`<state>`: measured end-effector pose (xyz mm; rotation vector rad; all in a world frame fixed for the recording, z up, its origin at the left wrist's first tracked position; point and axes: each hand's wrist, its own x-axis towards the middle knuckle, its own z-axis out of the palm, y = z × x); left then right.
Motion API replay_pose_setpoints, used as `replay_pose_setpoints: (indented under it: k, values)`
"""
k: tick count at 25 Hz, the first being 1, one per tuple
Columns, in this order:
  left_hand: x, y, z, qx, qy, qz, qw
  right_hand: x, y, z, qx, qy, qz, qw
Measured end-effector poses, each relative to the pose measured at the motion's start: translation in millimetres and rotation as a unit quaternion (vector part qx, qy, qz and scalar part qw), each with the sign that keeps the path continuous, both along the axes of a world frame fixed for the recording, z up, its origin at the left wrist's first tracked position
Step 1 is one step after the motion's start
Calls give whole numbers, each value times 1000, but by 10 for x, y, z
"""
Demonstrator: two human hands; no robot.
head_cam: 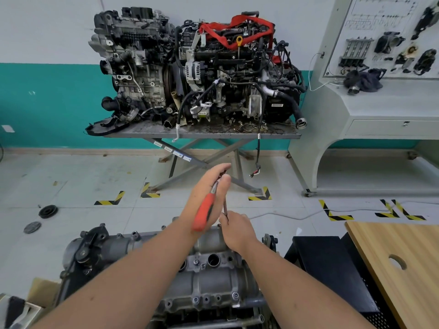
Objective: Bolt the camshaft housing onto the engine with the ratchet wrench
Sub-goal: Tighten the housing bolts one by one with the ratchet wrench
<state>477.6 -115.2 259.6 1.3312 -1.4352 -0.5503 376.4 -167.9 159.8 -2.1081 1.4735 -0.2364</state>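
Observation:
The grey camshaft housing (209,279) lies on top of the engine at the bottom centre, with bolt heads along its near edge. My left hand (209,193) holds the ratchet wrench (202,216) by its head end, the red handle slanting down along my wrist. A thin extension bar (225,208) drops from the wrench head toward the housing's far edge. My right hand (235,227) grips the lower end of that bar just above the housing. The bar's tip and the bolt under it are hidden by my right hand.
A wooden bench (403,269) with a round hole stands at the right, a black crate (332,269) beside it. Two engines (190,67) sit on a scissor table ahead. A grey training board (380,67) stands at the far right. Round black parts (48,211) lie on the floor at left.

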Motion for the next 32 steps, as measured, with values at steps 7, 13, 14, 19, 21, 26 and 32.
replay_pose_setpoints:
  k: [7,13,14,19,21,26,32]
  values:
    - [-158,-133,67,135,436,23,890,13,-14,-39,-15,17,12,1000]
    - [52,-236,379,298,239,23,924,2,6,-50,-24,-1,-1,1000]
    - [58,-257,455,306,169,23,937,3,9,-48,-26,-1,1,1000]
    - [56,-335,718,252,-294,17,922,8,30,-49,-26,-5,-3,1000]
    - [50,-324,712,205,-454,2,867,4,21,-47,-22,-6,-3,1000]
    - [152,-135,345,-111,-584,17,804,16,17,-65,-11,-6,-16,1000]
    - [9,-4,-101,-22,37,43,998,27,-2,-28,1,10,-10,1000]
